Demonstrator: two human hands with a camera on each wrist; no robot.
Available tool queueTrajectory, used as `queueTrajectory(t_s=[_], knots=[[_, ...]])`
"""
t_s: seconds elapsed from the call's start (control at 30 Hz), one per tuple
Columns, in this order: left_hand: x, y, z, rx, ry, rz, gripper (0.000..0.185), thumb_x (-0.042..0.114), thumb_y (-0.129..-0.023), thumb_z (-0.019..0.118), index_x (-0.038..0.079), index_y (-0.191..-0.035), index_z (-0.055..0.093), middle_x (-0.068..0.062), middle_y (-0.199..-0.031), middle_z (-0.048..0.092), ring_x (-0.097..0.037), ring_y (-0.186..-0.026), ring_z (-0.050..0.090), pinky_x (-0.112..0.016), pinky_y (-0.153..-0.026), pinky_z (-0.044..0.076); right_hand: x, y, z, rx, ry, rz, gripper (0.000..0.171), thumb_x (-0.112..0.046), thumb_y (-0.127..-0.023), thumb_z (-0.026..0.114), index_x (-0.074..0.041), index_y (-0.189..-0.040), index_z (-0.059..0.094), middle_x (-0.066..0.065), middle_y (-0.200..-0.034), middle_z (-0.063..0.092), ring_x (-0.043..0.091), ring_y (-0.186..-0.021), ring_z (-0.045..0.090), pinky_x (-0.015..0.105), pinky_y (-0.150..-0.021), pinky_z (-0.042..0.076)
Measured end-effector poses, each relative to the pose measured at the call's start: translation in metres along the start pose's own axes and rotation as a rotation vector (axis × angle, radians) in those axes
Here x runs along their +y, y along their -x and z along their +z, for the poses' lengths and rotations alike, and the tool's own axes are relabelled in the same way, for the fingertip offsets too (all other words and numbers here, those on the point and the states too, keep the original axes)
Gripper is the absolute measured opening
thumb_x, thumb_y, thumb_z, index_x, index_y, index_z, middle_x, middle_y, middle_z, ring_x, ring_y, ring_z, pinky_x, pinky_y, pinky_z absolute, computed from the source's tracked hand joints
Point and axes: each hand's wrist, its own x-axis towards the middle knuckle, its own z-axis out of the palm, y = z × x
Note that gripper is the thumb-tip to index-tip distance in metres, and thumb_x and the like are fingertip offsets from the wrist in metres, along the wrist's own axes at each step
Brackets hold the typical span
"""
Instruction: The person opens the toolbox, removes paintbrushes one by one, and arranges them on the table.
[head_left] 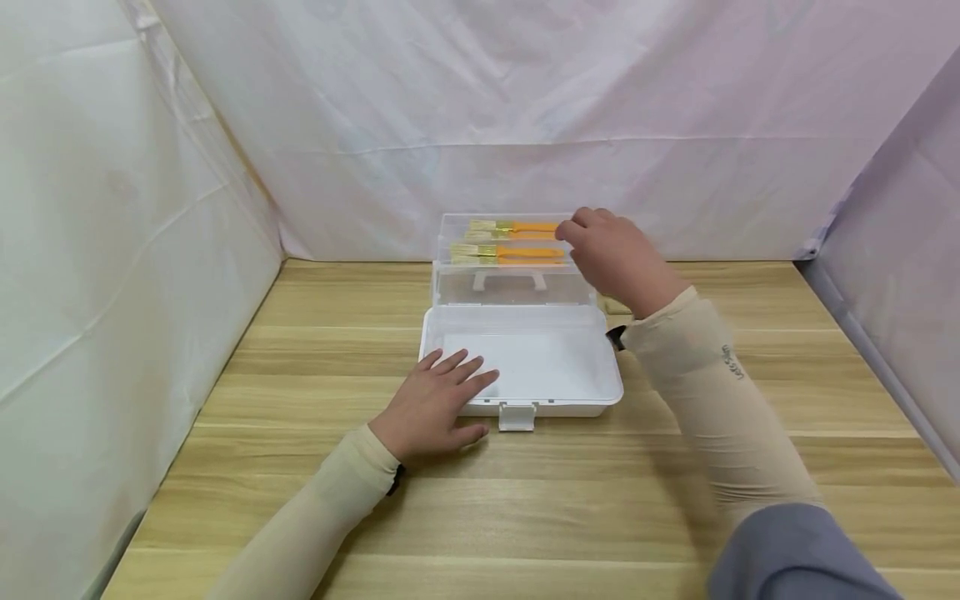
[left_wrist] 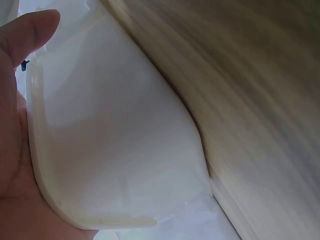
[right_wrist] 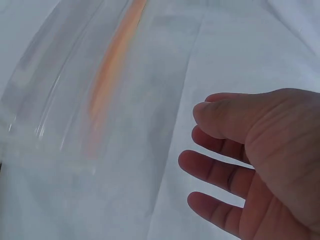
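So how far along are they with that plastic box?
The white box lies open on the wooden table, its clear lid standing up. Behind the lid show two orange-handled brushes. The left hand rests flat on the box's front left corner, steadying it; the right hand is at the lid's top edge. The base looks empty, so packing or closing seems left.

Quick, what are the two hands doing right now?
Left hand: open, fingers flat on the white box corner.
Right hand: open, loosely curled fingers holding nothing, by the clear lid.
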Motion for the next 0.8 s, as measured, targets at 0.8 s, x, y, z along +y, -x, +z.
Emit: queueTrajectory(t_s=[0.8], knots=[[-0.001, -0.003, 0.004, -0.015, 0.01, -0.012, 0.072, 0.054, -0.087, 0.066, 0.02, -0.148, 0.049, -0.01, -0.145, 0.052, -0.032, -0.137, 0.044, -0.054, -0.112, 0.028, -0.03, -0.032, 0.054, -0.039, 0.033, -0.07, 0.039, -0.02, -0.092, 0.073, -0.006, -0.125, 0.06, 0.013, -0.113, 0.059, 0.033, -0.106, 0.058, 0.047, -0.089, 0.05]])
